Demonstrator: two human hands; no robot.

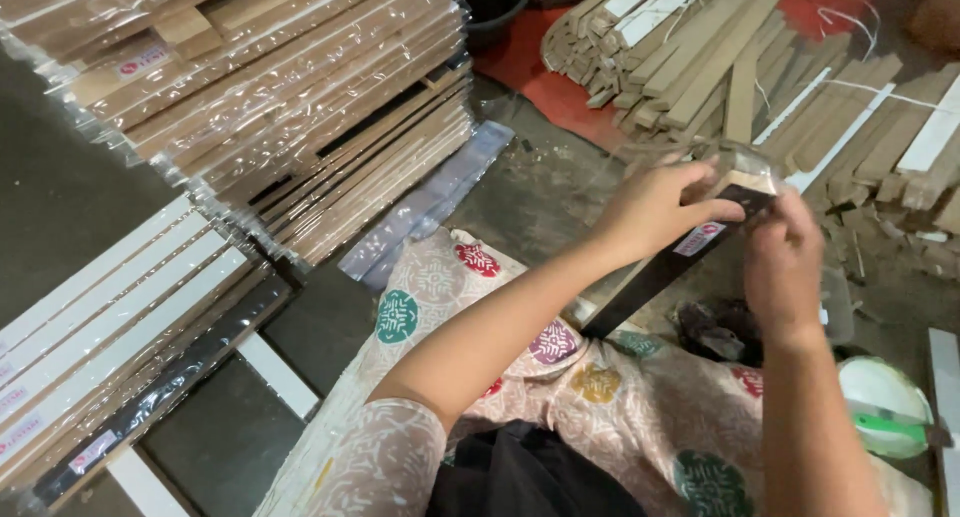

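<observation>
My left hand (655, 209) grips the upper end of a long black strip (660, 272) that slants down toward my lap. A clear plastic sleeve (745, 167) covers the strip's pale top end, with a small white and red label below it. My right hand (785, 262) is blurred and pinches the sleeve and the strip's end from the right side. Both forearms reach forward over my patterned cloth-covered lap (560, 377).
A tall stack of plastic-wrapped wooden strips (300, 97) stands at the upper left. More wrapped white and black strips (120, 337) lie at the left. Loose bare wooden strips (720, 57) are piled ahead on a red mat. A white and green tape dispenser (885, 407) lies at right.
</observation>
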